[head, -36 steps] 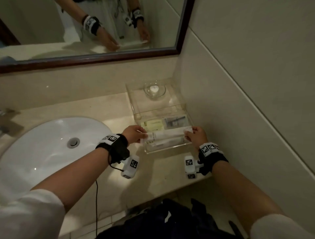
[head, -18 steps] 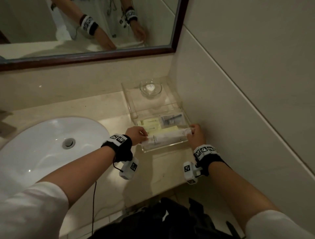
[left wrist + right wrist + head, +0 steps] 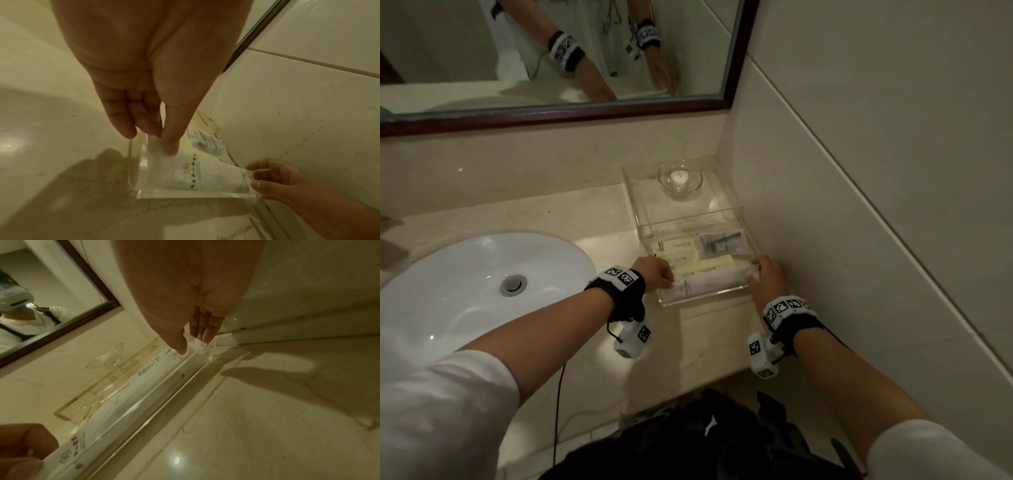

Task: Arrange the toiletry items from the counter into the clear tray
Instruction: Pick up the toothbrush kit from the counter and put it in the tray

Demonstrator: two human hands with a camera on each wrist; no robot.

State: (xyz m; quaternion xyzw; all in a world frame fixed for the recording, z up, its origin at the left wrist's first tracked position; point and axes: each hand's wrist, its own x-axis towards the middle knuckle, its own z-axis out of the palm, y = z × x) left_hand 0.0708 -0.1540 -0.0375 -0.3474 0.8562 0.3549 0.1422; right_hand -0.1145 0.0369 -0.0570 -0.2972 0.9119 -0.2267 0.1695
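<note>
A clear acrylic tray (image 3: pixel 702 298) stands on the counter against the right wall. A long white packet (image 3: pixel 709 282) with printed lettering lies along the tray's front wall. My left hand (image 3: pixel 659 274) pinches its left end (image 3: pixel 162 147) between thumb and fingers. My right hand (image 3: pixel 763 275) pinches the crimped right end (image 3: pixel 194 344). Behind the white packet lie pale yellow sachets (image 3: pixel 678 255) and a clear packet with a dark item (image 3: pixel 722 243).
A small glass dish (image 3: pixel 680 179) holding a white round piece sits on the tray's rear raised part. The white sink basin (image 3: pixel 465 284) lies to the left. The tiled wall (image 3: pixel 859 222) borders the tray's right side. A dark-framed mirror (image 3: pixel 558 113) hangs above. Dark clothing shows below the counter edge.
Both hands have lowered the white packet from above the tray's front rim down into the tray, along its front wall. The head view shifted slightly.
</note>
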